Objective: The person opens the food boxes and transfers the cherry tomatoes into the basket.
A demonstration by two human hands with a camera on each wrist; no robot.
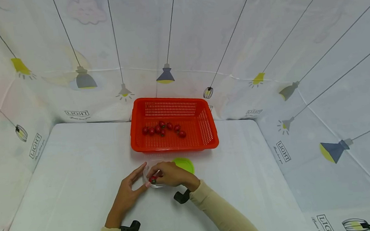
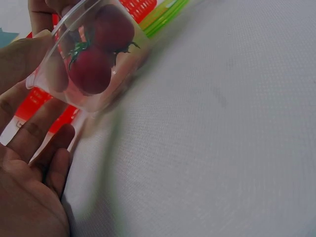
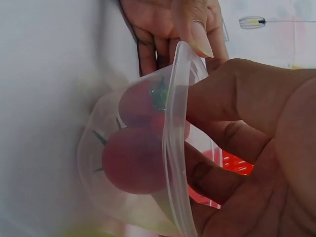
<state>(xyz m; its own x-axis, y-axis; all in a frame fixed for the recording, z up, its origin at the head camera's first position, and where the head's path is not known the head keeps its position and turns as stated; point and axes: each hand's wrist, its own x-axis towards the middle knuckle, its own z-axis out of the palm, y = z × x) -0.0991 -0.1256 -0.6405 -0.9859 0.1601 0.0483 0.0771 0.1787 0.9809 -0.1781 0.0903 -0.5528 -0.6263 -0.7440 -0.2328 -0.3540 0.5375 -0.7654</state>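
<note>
A small clear plastic cup [image 1: 153,178] lies tilted on the white table, with red cherry tomatoes [image 2: 91,71] inside it. My right hand [image 1: 163,173] grips the cup at its rim [image 3: 173,148], fingers curled over the opening. My left hand [image 1: 135,181] is beside the cup with its fingers stretched out. Its thumb tip [image 3: 200,37] touches the rim. Behind the hands stands a red basket [image 1: 210,128] holding several more cherry tomatoes [image 1: 162,128]. A green lid [image 1: 185,163] lies flat just right of the cup.
The white table [image 1: 78,163] is walled at the back and both sides by white sheeting printed with lamps [image 1: 84,80]. The basket sits at the table's far middle. Black wrist mounts [image 1: 130,229] sit on both forearms.
</note>
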